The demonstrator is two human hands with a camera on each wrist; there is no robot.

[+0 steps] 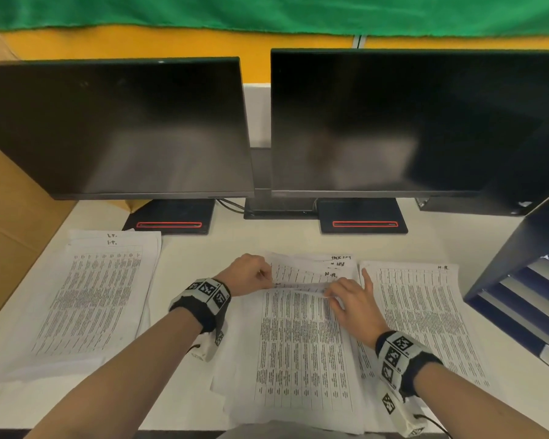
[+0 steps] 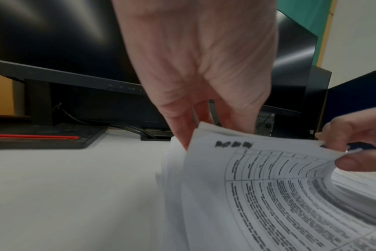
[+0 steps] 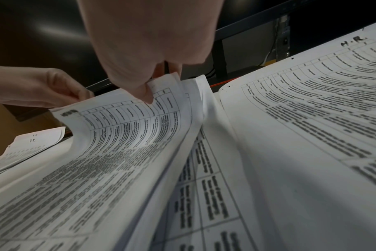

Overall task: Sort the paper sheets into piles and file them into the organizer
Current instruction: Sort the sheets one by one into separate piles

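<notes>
A loose middle stack of printed sheets lies in front of me on the white desk. Its top sheets are lifted at the far edge. My left hand pinches their far left corner, and my right hand pinches the far right corner between thumb and fingers, its index finger pointing away. A pile marked I.T. lies to the left. A pile marked H.R. lies to the right. The dark blue organizer with slanted shelves stands at the right edge.
Two dark monitors on black stands fill the back of the desk, with cables between them. A cardboard box leans at the left. Bare desk shows between the piles and the monitor stands.
</notes>
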